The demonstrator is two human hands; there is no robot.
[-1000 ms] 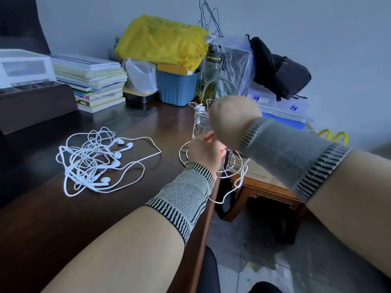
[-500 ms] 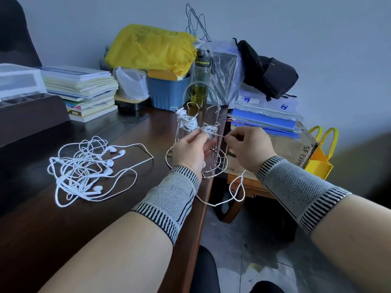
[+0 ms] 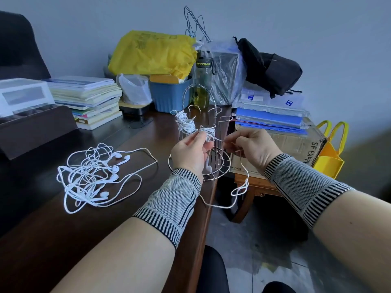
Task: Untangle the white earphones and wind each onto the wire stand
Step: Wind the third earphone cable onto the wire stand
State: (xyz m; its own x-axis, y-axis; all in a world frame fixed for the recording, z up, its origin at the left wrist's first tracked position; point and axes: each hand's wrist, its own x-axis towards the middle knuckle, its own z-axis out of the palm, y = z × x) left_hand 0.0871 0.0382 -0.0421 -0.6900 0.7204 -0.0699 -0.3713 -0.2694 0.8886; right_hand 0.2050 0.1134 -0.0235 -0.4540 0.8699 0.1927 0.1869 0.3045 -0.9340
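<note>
Winding is mid-way: the left hand steadies a coil on the wire stand at the bench edge, the right hand pinches the slack cord, which probably needs another wrap, while the tangled earphones wait.

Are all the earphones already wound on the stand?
No, a tangled pile of earphones lies on the desk, left of the stand.

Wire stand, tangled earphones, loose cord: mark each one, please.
wire stand [image 3: 220, 166], head view, on the front right rim of its round base.
tangled earphones [image 3: 88, 176], head view, on the middle of the heap.
loose cord [image 3: 239, 190], head view, on the loop hanging past the table edge.
</note>
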